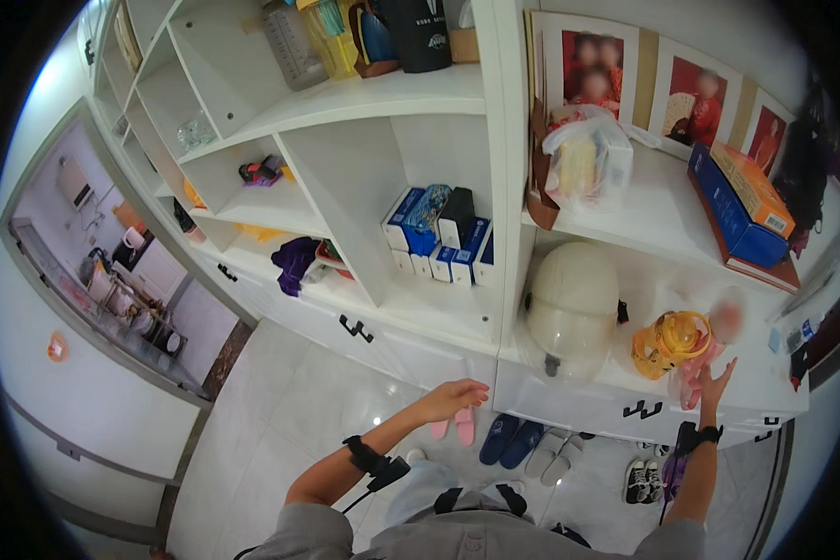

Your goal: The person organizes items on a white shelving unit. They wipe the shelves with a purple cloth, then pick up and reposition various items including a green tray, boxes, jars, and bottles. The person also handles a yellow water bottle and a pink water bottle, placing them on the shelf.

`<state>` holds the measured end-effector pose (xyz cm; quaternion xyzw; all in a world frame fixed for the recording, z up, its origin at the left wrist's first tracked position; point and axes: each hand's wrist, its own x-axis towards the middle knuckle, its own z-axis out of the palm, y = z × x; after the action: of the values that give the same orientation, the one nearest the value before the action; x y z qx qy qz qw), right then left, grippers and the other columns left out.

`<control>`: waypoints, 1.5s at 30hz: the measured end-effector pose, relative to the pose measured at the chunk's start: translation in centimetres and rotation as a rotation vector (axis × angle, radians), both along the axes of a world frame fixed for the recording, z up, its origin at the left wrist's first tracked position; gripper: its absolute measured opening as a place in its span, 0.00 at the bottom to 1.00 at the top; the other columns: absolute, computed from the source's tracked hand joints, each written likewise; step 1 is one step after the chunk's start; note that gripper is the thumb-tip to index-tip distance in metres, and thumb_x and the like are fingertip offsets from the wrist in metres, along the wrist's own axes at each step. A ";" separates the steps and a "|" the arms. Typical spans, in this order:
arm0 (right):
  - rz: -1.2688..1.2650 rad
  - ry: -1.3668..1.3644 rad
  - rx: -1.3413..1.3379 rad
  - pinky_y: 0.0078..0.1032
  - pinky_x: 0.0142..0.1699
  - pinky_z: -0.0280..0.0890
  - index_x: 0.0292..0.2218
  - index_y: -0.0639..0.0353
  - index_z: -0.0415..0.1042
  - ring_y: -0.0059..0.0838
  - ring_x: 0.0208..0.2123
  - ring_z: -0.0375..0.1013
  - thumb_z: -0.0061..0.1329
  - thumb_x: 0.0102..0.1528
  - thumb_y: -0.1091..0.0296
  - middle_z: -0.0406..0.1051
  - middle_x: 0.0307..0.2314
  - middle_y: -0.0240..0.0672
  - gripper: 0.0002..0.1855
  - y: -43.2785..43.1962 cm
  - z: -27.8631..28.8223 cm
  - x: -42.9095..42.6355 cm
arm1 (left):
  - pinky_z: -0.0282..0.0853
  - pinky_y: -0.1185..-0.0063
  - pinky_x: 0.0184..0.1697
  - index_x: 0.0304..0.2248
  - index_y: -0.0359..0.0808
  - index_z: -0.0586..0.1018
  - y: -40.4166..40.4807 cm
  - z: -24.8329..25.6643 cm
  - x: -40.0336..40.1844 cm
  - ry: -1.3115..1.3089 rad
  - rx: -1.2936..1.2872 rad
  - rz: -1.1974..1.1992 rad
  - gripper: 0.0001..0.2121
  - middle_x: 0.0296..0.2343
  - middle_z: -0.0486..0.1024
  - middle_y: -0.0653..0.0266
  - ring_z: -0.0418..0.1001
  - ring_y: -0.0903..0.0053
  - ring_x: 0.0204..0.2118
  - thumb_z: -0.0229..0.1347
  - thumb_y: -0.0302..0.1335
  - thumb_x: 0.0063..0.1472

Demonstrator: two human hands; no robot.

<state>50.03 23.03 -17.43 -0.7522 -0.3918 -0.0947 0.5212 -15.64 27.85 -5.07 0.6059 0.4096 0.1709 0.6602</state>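
Note:
My left hand (455, 400) hangs in the air in front of the white lower cabinet, fingers loosely extended, with nothing in it. My right hand (717, 385) is at the front edge of the white cabinet top (749, 371), thumb and fingers spread. It is beside a pink doll-like figure (691, 383), whose upper part is blurred; whether they touch I cannot tell. Just left of the figure stands a yellow plastic water bottle (654, 350) with a loop handle. Farther left is a cream-white helmet (572, 308) with a clear visor.
Above, a shelf holds a plastic bag of goods (591, 164), blue and orange boxes (742, 210), and framed photos (595, 77). Blue-and-white boxes (437, 245) fill part of a left compartment. Slippers (511, 439) and black sneakers (642, 481) line the floor below. A doorway (217, 357) opens at left.

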 end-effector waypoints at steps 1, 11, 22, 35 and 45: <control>-0.030 0.047 0.038 0.32 0.56 0.52 0.57 0.62 0.47 0.38 0.51 0.59 0.43 0.53 0.73 0.57 0.50 0.50 0.32 -1.2 0.5 -0.5 | 0.63 0.81 0.47 0.48 0.32 0.68 0.6 0.7 -0.9 -0.031 0.056 -0.008 0.17 0.39 0.72 0.63 0.69 0.80 0.43 0.46 0.34 0.63; 0.670 -0.358 0.259 0.24 0.44 0.62 0.35 0.65 0.69 0.30 0.34 0.70 0.40 0.51 0.82 0.70 0.31 0.38 0.10 -1.0 30.7 -37.2 | 0.66 0.81 0.43 0.43 0.30 0.71 9.7 21.3 -7.8 -0.565 0.762 0.139 0.13 0.35 0.74 0.61 0.71 0.80 0.38 0.45 0.30 0.63; 0.672 -0.182 0.258 0.27 0.54 0.56 0.56 0.64 0.49 0.36 0.52 0.59 0.57 0.45 0.55 0.59 0.50 0.47 0.44 21.3 53.7 -60.2 | 0.68 0.78 0.44 0.43 0.31 0.68 15.5 36.9 -15.0 -0.859 0.737 0.285 0.12 0.37 0.71 0.58 0.71 0.75 0.40 0.44 0.27 0.62; 0.423 0.088 0.030 0.29 0.53 0.60 0.53 0.71 0.52 0.40 0.49 0.64 0.63 0.36 0.49 0.62 0.48 0.49 0.52 34.7 55.5 -56.4 | 0.67 0.79 0.40 0.43 0.33 0.67 15.8 36.4 -19.8 -0.821 0.648 0.284 0.12 0.36 0.72 0.59 0.72 0.76 0.38 0.44 0.28 0.61; 0.822 0.015 0.271 0.24 0.48 0.59 0.50 0.74 0.57 0.31 0.47 0.63 0.59 0.39 0.42 0.64 0.44 0.45 0.49 20.5 55.3 -60.4 | 0.65 0.80 0.44 0.44 0.33 0.69 14.8 34.2 -17.6 -0.745 0.965 0.275 0.16 0.40 0.71 0.59 0.69 0.76 0.43 0.51 0.31 0.58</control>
<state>-10.33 43.56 37.90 -0.4593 -0.6389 0.0756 0.6125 -33.19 42.66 29.10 0.6774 0.1026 0.6199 0.3826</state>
